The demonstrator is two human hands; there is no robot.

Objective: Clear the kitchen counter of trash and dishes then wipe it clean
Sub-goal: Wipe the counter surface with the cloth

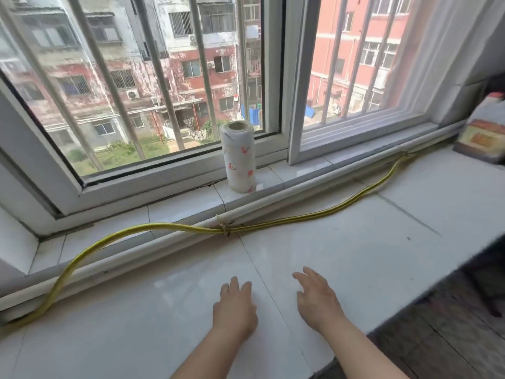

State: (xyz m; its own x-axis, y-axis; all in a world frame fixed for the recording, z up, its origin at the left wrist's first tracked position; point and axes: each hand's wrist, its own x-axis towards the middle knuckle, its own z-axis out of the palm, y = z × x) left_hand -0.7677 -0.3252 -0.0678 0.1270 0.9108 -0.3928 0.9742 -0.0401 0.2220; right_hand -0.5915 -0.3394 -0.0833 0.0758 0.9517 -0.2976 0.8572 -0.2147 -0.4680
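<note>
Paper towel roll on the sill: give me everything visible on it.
The paper towel roll stands upright on the tiled sill, close against the window frame near the centre post. It is white with scattered red-orange flower prints and looks soft and slightly rumpled. Its open hollow core shows at the top. Nothing touches it except the sill; both hands are apart from it, over the counter.

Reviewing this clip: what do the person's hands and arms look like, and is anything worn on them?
Both forearms are bare, with no sleeves in view. The left hand and right hand wear no gloves, rings, watch or bracelet that I can see. Nails look short and unpainted.
</note>
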